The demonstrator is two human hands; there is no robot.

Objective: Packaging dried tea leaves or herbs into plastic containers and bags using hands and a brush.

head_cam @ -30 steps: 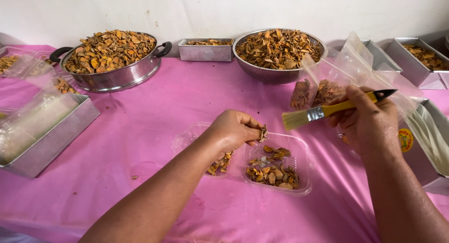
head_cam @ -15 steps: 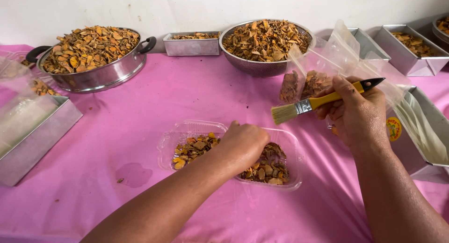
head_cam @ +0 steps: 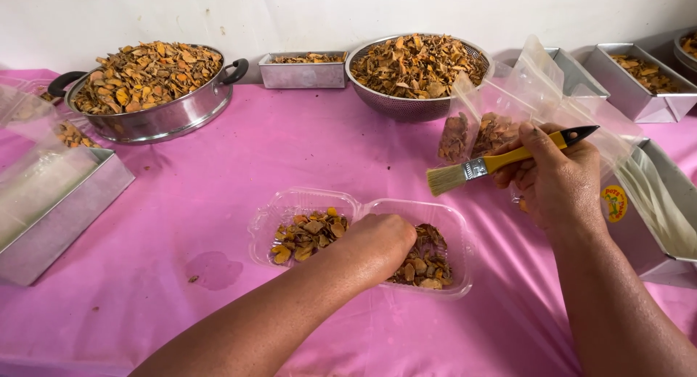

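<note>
Resting in the clear plastic tray (head_cam: 465, 235) on the pink cloth (head_cam: 218, 195), the dry chips (head_cam: 308, 232) look light and crumbly. They seem pinched by the curled left hand (head_cam: 381, 242). A brush (head_cam: 501, 161) is gripped in the right hand (head_cam: 555, 177).

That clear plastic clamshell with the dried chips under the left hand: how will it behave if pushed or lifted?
The clear clamshell tray looks thin-walled, so it probably flexes if lifted by one edge. The two halves look hinged, so it may fold at the joint. Partly filled with dried chips, it is likely light and may slide on the pink tablecloth.
</note>
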